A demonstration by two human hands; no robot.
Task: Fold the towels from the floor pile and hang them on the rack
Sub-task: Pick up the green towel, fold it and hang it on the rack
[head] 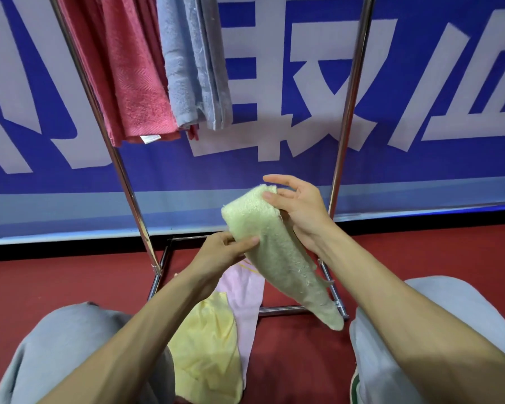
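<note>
Rack [123, 176]: one red towel [134, 83] and blue towels [184, 68] hang at its left, blue count unclear. Left hand [225, 252] pinches the single green towel [274, 252] mid-air. On the floor below are two towels: yellow towel [207, 345], pink towel [245, 290]. Right hand [298, 208] — thumb clamps the top fold, fingers half spread.

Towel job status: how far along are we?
Done: red towel and blue towels hang on the rack. In hand: pale green towel, held by left hand and right hand, mid-fold. Remaining: yellow towel and pink towel on the floor.
</note>
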